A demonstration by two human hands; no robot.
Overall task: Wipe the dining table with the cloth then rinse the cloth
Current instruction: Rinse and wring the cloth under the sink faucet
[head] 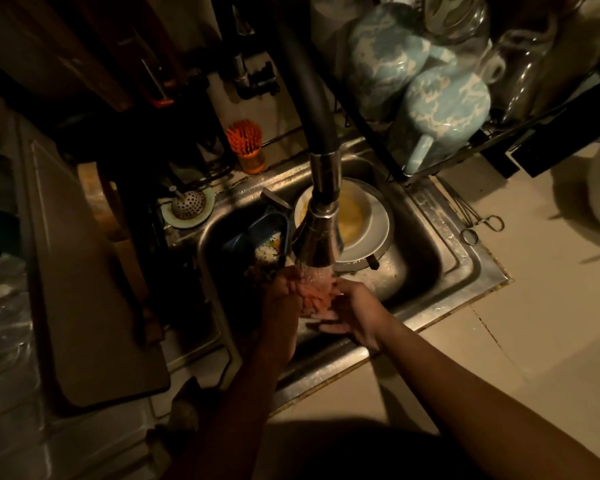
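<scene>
In a dim kitchen, water runs from the pull-down faucet head (317, 233) into the steel sink (426, 258). Directly under the stream is a pinkish, wet, blurred cloth (314, 297), held between both hands. My left hand (279, 299) comes in from the left and grips the cloth's left side; its fingers are mostly in shadow. My right hand (352, 311) lies on the cloth's right side, fingers stretched out flat toward the left and touching the cloth from below.
The sink holds a white plate with a yellow-smeared bowl (354, 220) and a dark container with food scraps (264, 237). A rack of blue mugs (440, 109) stands at the back right. Scissors (482, 228) lie on the tiled counter and a strainer plug (187, 206) sits at the left.
</scene>
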